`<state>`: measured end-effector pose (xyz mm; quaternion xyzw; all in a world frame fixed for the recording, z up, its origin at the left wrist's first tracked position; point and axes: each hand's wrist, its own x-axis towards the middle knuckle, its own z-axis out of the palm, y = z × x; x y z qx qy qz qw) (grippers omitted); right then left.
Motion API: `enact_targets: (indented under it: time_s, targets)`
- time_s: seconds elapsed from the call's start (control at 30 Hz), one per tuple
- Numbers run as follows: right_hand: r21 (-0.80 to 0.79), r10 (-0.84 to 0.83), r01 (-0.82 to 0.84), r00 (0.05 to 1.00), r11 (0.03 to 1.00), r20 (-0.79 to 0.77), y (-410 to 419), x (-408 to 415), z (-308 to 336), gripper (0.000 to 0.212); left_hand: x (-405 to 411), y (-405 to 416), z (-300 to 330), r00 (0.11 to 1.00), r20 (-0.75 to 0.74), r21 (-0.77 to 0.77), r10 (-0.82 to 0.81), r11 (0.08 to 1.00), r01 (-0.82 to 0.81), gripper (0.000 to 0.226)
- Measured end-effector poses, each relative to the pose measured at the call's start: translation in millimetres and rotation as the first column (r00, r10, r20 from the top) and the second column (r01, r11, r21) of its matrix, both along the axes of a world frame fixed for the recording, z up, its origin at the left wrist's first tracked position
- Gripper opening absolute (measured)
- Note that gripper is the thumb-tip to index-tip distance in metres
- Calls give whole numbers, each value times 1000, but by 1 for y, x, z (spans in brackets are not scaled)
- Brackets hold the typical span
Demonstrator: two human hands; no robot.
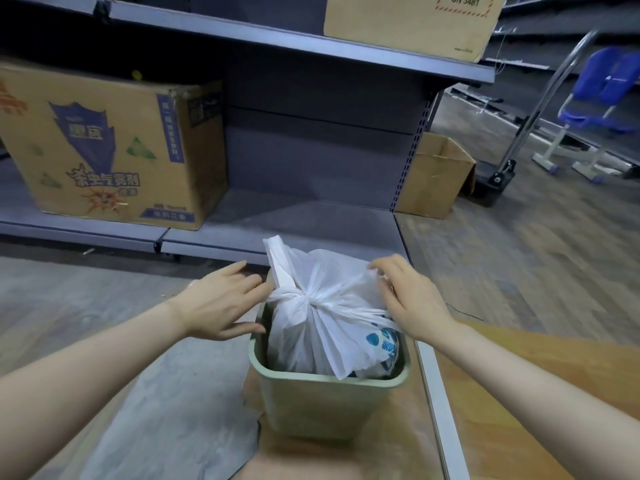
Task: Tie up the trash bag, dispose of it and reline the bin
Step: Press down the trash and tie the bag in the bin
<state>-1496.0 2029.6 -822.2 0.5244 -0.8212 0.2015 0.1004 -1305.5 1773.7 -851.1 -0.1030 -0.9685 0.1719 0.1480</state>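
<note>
White trash bag point(322, 327) stands upright in green bin point(329, 393) on floor, knot on top | tied ends run left-right | left hand point(221, 303) pinches left end | right hand point(408, 299) pinches right end, fingers curled.

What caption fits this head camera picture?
Two hands, left hand and right hand, tie a white trash bag in a green bin.
</note>
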Motion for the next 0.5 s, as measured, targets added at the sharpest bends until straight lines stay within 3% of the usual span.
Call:
enact_targets:
  time_s: [0.1,0.17,0.23,0.33,0.4,0.47,0.5]
  targets:
    - [351,-328,258,932,900,155,-4,-18,-14,61,4,4,-9,997,75,78,5,997,-11,79]
    - [475,-443,285,858,832,261,-9,-25,-28,61,5,7,-9,998,45,114,-46,993,41,86]
    - [476,-466,298,836,828,288,-15,-29,-38,35,5,7,-8,996,47,176,-77,982,68,87]
    - [458,-484,333,834,824,266,-21,-31,-38,18,3,10,-13,995,37,255,-91,964,78,93]
    - [459,-508,360,823,812,253,-23,-36,-35,7,-2,17,-13,988,157,326,-12,944,-41,107]
    - [445,-530,392,813,805,242,-25,-49,-33,7,-15,21,-9,938,332,332,94,920,-210,120]
    - [429,-536,407,809,806,240,-26,-57,-33,7,-22,21,-8,930,350,343,114,908,-241,122]
